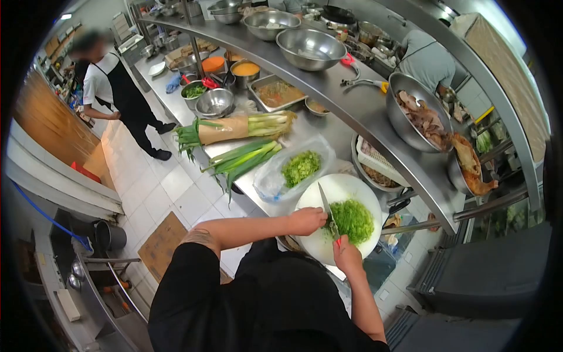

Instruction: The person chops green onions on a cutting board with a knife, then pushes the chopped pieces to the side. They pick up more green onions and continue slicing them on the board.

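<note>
My right hand [348, 256] is wrapped round the handle of a kitchen knife [326, 202], whose blade points away from me over a round white cutting board [307, 245]. Beside the blade, my left hand [309, 222] is closed, its fingertips close to the steel; whatever they hold, if anything, is hidden. Finely chopped green onion [353, 222] is heaped on the board to the right of the knife. Just beyond the board, a clear plastic bag [268, 176] holds more chopped green pieces [301, 168].
Leeks wrapped in brown paper [223, 129] and loose leeks [246, 159] lie to the left. An overhead shelf [363, 100] carries steel bowls [311, 49], tongs [358, 83] and a bowl of meat [419, 111]. One person [126, 88] stands at left; another [428, 56] works beyond the shelf.
</note>
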The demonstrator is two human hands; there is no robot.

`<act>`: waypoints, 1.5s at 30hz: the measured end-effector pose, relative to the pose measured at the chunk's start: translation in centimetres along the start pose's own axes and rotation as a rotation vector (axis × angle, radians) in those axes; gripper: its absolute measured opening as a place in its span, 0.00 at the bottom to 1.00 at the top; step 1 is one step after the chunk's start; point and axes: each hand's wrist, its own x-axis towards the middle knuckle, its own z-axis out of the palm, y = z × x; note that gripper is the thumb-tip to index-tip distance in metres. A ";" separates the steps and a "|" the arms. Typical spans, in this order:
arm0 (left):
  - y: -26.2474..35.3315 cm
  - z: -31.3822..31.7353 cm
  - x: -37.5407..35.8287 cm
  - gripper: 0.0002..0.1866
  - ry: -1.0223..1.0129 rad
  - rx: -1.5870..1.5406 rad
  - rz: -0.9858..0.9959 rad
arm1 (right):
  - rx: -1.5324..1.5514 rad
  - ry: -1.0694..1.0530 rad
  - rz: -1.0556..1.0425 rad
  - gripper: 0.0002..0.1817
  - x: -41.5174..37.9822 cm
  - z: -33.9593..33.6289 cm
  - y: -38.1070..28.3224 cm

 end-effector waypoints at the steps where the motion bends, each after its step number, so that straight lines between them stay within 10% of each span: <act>1: -0.3 0.0 0.1 0.06 0.001 0.000 0.039 | -0.029 0.007 -0.020 0.17 -0.7 -0.8 -0.4; 45: -0.1 0.0 -0.8 0.04 0.057 -0.064 0.011 | -0.010 0.010 -0.009 0.17 -0.8 -0.6 -1.7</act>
